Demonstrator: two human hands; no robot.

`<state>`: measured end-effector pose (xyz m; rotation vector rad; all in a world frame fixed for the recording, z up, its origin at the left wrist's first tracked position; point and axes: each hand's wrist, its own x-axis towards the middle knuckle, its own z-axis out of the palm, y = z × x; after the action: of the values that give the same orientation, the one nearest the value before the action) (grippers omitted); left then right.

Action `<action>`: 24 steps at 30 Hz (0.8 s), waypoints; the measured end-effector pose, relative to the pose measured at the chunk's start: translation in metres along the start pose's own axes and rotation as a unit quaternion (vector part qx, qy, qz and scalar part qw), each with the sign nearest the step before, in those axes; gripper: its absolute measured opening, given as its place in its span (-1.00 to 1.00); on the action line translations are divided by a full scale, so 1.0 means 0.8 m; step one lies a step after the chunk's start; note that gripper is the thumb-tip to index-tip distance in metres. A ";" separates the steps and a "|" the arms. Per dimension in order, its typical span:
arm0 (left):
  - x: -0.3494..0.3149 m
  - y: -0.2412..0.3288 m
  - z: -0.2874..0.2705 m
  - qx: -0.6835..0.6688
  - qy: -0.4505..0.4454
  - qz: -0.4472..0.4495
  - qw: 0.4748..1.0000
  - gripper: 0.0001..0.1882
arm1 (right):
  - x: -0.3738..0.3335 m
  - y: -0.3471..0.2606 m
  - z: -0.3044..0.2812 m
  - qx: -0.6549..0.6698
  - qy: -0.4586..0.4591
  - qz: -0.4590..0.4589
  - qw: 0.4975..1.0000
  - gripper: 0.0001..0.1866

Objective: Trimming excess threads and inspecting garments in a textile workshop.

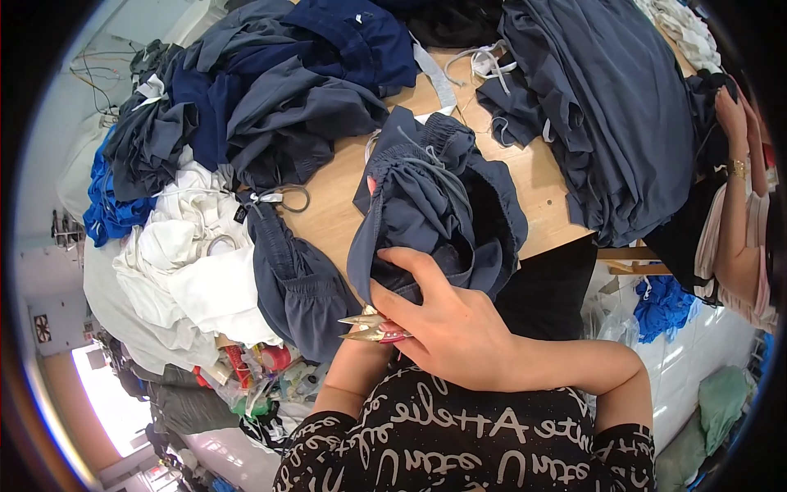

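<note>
Dark grey drawstring pants [422, 193] are bunched up over the table's near edge, with the gathered waistband and cord uppermost. My right hand [459, 320] has its thumb and forefinger closed on the near edge of the cloth. Thread snips [373, 330] with gold-coloured blades and a red handle are tucked in the same palm, tips pointing left. Most of my left hand [371, 185] is hidden behind the pants; one fingertip shows at their left edge, pressed against the fabric. Close by on the left hangs another dark grey elastic-waisted garment [299, 279].
Grey and navy garments [303, 107] are heaped at the far left, white ones [193, 254] nearer. A long grey pile [611, 115] covers the right of the wooden table [537, 205]. At the far right, another person's hand [732, 119] handles dark cloth. Blue cloth [662, 307] lies below.
</note>
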<state>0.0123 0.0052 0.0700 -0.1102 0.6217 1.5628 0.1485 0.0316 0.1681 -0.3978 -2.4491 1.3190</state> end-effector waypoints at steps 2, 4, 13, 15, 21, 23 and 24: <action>-0.017 -0.007 -0.003 -0.006 -0.010 -0.005 1.000 -0.62 | 0.000 0.002 0.002 0.004 0.006 -0.017 1.000 -0.52; -0.010 -0.008 0.000 -0.013 -0.021 -0.009 1.000 -0.61 | 0.001 0.004 0.002 0.012 0.005 -0.013 1.000 -0.52; 0.014 -0.002 0.005 -0.052 -0.075 -0.025 0.995 -0.56 | -0.002 0.015 0.006 0.048 0.045 0.010 0.998 -0.60; 0.013 -0.005 0.004 -0.060 -0.086 -0.028 0.994 -0.55 | 0.000 0.017 0.008 0.049 0.053 -0.002 0.997 -0.62; -0.005 -0.015 0.002 -0.081 -0.120 -0.037 0.989 -0.52 | 0.003 0.014 0.013 -0.010 0.063 -0.050 0.997 -0.62; -0.002 -0.013 0.002 -0.089 -0.131 -0.041 0.987 -0.51 | 0.004 0.011 0.011 -0.018 0.052 -0.040 0.998 -0.62; -0.001 -0.012 0.002 -0.093 -0.136 -0.042 0.985 -0.50 | 0.004 0.011 0.012 -0.018 0.053 -0.040 0.998 -0.62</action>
<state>0.0220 0.0045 0.0689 -0.0600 0.2532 1.5190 0.1424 0.0299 0.1564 -0.3636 -2.3781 1.1926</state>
